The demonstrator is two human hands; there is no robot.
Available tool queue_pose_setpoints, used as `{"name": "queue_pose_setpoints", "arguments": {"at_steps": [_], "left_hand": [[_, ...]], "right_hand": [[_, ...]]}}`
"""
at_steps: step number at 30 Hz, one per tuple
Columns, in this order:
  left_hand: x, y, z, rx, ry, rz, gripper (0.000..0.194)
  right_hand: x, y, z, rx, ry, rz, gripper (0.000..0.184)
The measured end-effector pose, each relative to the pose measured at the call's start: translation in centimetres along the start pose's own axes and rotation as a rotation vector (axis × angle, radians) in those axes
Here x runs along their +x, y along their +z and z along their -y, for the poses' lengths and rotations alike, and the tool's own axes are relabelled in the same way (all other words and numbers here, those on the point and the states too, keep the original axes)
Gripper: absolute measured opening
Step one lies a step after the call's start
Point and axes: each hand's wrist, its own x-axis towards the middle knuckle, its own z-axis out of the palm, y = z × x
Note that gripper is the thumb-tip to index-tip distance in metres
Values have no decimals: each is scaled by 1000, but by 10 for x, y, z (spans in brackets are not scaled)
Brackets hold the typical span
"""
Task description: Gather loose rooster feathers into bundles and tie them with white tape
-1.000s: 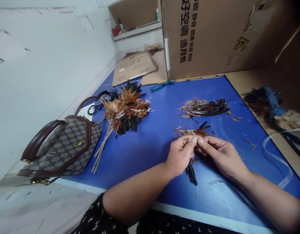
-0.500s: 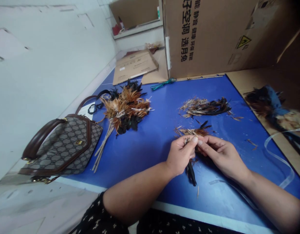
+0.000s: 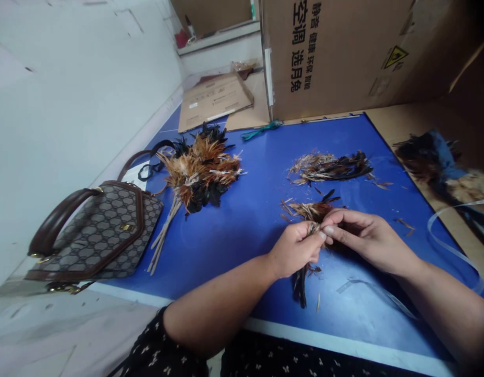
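My left hand (image 3: 295, 250) is closed round a small bunch of feathers (image 3: 299, 288), whose dark ends hang out below the palm. The pale quill ends show at the top of the fist. My right hand (image 3: 363, 238) pinches at those quills with thumb and forefinger, right against the left thumb; what lies between its fingertips is mostly hidden. Just beyond the hands lies a small pile of brown feathers (image 3: 308, 209) on the blue tabletop (image 3: 226, 256). Farther back is a larger pile of dark and brown feathers (image 3: 332, 167).
Feather dusters on thin sticks (image 3: 202, 170) lie at left beside a patterned handbag (image 3: 104, 230). More feathers with a blue band (image 3: 442, 157) lie at right, near a clear strip (image 3: 450, 246). A large cardboard box (image 3: 344, 57) and a green cord (image 3: 261, 130) are at the back.
Both hands have shifted slightly right and down, still together at the quills. The dark feather ends below my left hand have swung a little left. The view has tilted slightly.
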Motion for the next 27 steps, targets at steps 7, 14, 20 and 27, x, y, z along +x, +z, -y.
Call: {"name": "queue_pose_setpoints", "arguments": {"at_steps": [7, 14, 20, 27], "left_hand": [[2, 1, -4, -257, -60, 109, 25], [-1, 3, -6, -3, 4, 130, 28], [-2, -4, -13, 269, 37, 91, 36], [1, -12, -8, 23, -30, 286, 44]], "right_hand": [[2, 1, -1, -102, -120, -101, 22], [1, 5, 3, -140, -172, -115, 22], [1, 12, 5, -105, -175, -164, 19], [-2, 14, 5, -28, -157, -187, 21]]}}
